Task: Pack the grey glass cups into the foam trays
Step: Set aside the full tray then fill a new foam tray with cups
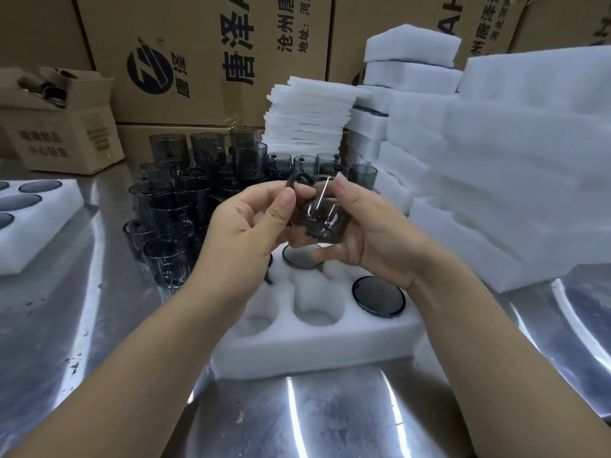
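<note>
I hold one grey glass cup (319,219) in the air above a white foam tray (317,345). My right hand (370,236) curls round the cup's body from the right and below. My left hand (244,233) pinches the cup at its dark handle side with thumb and fingers. The tray lies on the metal table before me, with cups seated in its far holes (378,297) and several near holes bare. A crowd of loose grey cups (172,200) stands on the table behind and to the left of my hands.
A second foam tray (39,233) holding cups lies at the left edge. Stacks of foam sheets (307,117) and thick foam blocks (512,180) fill the right side. Cardboard cartons (205,57) line the back, with a small open carton (66,127) at the left.
</note>
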